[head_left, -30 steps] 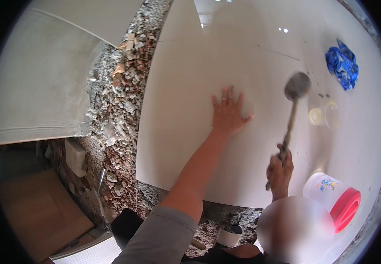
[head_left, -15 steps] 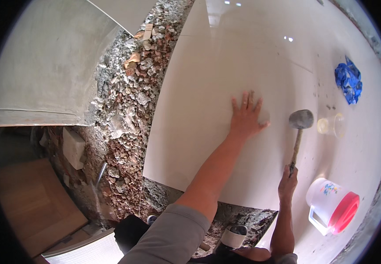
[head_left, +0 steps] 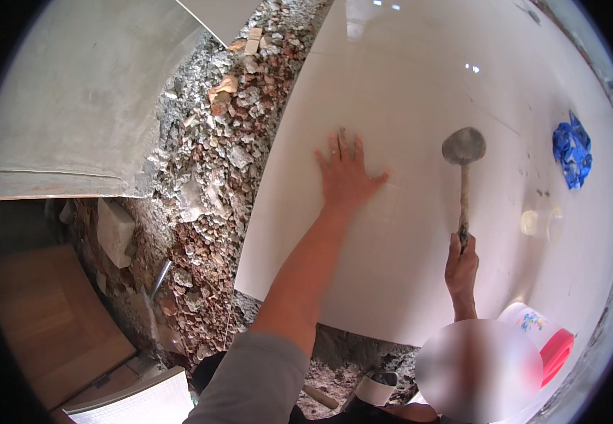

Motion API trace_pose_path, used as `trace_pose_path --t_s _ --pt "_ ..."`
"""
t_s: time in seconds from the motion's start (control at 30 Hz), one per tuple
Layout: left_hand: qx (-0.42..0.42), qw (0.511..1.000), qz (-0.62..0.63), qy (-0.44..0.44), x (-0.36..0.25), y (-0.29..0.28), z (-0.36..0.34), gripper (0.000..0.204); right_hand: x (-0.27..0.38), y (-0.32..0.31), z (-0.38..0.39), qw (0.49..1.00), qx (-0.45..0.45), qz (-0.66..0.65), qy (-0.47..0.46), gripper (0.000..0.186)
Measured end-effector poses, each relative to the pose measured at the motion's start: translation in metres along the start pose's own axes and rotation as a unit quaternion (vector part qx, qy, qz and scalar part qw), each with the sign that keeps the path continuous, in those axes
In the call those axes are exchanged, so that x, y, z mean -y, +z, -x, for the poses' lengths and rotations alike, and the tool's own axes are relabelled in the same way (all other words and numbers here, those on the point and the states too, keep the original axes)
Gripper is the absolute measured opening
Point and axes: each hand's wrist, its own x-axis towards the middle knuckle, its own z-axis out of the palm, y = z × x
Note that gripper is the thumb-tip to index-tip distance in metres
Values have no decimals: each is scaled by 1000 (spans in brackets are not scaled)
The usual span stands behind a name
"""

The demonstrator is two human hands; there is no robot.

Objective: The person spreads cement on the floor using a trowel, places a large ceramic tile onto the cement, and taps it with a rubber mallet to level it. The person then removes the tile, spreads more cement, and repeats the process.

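My left hand [head_left: 347, 177] lies palm down with its fingers spread on a large glossy cream floor tile [head_left: 299, 247]. My right hand [head_left: 462, 267] is closed round the wooden handle of a rubber mallet [head_left: 464, 146]. The mallet's grey-black head is over the tile surface, to the right of my left hand. Whether the head touches the tile or hovers, I cannot tell. A blurred patch hides part of my right forearm.
Broken rubble [head_left: 200, 233] runs along the tile's left edge. To the right are a crumpled blue plastic bag [head_left: 573, 152], a clear plastic cup [head_left: 554, 225] and a white jug with a red lid [head_left: 557, 355], partly blurred. A wooden panel [head_left: 45, 311] lies lower left.
My left hand has shifted left and slightly farther away across the tile, still spread. The mallet has moved up and a little left in my right hand.
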Motion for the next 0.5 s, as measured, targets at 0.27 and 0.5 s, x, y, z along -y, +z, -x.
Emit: trace_pose_path --t_s 0.27,0.5 --pt "-31 999 37 20 6 -3 -11 93 41 37 -56 996 11 69 60 36" --pt "-116 993 -9 1 38 7 -146 87 38 46 -68 987 7 134 85 38"
